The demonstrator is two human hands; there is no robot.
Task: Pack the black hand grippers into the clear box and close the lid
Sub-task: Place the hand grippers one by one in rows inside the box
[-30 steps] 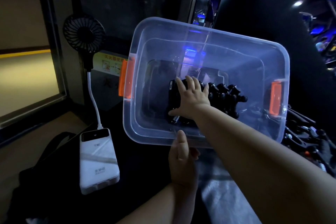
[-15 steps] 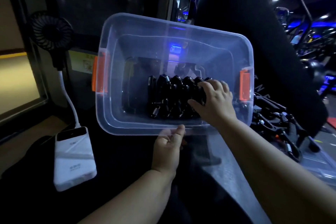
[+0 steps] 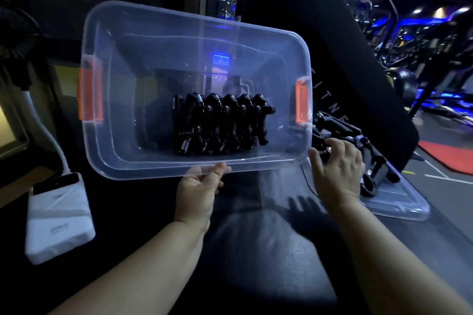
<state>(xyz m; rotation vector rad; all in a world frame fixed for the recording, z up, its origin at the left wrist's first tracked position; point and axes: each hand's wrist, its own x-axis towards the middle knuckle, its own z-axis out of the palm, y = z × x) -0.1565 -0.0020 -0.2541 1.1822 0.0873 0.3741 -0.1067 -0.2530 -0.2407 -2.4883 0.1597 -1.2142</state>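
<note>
Left hand: Our left hand (image 3: 198, 194) reaches up from below. Its thumb lies on top of the near rim of the see-through plastic box with round corners (image 3: 194, 18), and its other fingers go under the rim. It pinches the rim and holds the box up, tipped so that we look right into it.

Right hand: Our right hand (image 3: 337, 169) stretches out to the right of the box, with its back facing us. The thumb sticks out near the box's corner. The fingers bend down onto a pile of loose black grippers (image 3: 371, 151). The fingertips are hidden, so we cannot tell if the hand holds one.

Grippers in the box: The black hand grippers with metal springs (image 3: 220, 128) stand side by side in one row on the bottom of the box, near the middle. We count six.

Grippers outside: The loose pile is tangled and dark, so we cannot count it.

Lid: We see one clear plastic lid (image 3: 399, 202). It lies flat on the dark table (image 3: 256, 250), to the right of the box, under the loose pile.

Latches: We count two orange latches (image 3: 90, 94), one on each short end of the box.

Other things: One white power bank (image 3: 58, 217) lies on the table at the left. One black fan (image 3: 15, 33) shows at the left edge.
</note>
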